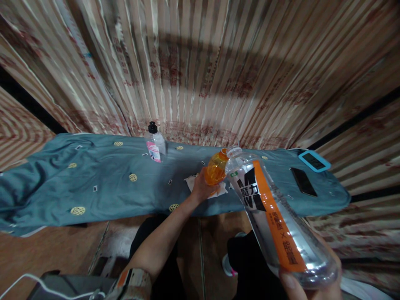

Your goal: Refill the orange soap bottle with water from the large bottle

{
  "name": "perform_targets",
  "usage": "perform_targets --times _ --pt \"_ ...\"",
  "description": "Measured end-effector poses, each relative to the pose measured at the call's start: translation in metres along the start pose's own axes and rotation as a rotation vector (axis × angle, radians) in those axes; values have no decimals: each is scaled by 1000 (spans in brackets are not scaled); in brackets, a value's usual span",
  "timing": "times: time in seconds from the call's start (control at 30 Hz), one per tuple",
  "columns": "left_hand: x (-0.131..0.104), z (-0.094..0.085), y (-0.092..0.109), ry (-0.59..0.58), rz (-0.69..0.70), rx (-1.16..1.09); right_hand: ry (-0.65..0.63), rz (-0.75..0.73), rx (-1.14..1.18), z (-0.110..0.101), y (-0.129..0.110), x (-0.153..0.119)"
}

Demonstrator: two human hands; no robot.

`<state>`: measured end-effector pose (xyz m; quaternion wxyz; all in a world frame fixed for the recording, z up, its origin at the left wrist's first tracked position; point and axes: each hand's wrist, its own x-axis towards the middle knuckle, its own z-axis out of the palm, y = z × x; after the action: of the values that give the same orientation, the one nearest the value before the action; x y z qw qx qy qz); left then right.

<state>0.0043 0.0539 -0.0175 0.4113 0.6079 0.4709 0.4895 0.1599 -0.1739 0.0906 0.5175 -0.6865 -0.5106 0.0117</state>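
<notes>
My left hand (pixel 201 186) is wrapped round a small orange bottle (pixel 215 168), which stands tilted a little over a white tissue (pixel 222 189) on the cloth. In my right hand (pixel 315 283) is a large clear plastic bottle with a silver, black and orange label (pixel 265 208), gripped near its base. This bottle is tipped so that its uncapped mouth meets or overlaps the neck of the orange one. Whether the two mouths touch, and whether liquid is running, I cannot tell. Farther left, a clear bottle with a black cap and pink label (pixel 153 146) stands upright.
A blue-green patterned cloth (pixel 106 183) covers the narrow table. At its right end lie a black phone (pixel 303 182) and a light-blue framed device with a dark screen (pixel 314 161). Pleated striped curtains (pixel 193 75) hang close behind. A white cable (pixel 46 287) runs at lower left.
</notes>
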Motion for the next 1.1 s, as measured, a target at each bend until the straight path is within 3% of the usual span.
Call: perform_targets --times 0.4,0.57,0.7,0.73,0.8,0.87,0.93,1.0,1.03,1.1 --pt "-1 -3 9 -15 -22 10 23 48 -25 0 -10 0" --pt "-1 -2 12 -2 -35 47 -2 -35 -30 -6 10 -1" --pt "-1 -2 10 -17 -22 23 -91 -253 -29 -10 24 1" --pt "-1 -2 9 -22 -20 19 -96 -253 -37 -10 23 1" --pt "-1 -3 8 -25 -26 26 -16 -73 -44 -8 19 0" --pt "0 -3 7 -24 -35 45 14 -18 -46 -7 16 0" --pt "0 -2 6 -17 -36 51 -16 -116 -67 -8 18 1" --pt "0 -1 5 -8 -29 33 -104 -315 -78 -9 20 2" --pt "0 -1 4 -7 -25 20 -97 -303 -84 -9 19 2" --pt "0 0 3 -11 -19 1 -1 -73 -70 -7 13 1"
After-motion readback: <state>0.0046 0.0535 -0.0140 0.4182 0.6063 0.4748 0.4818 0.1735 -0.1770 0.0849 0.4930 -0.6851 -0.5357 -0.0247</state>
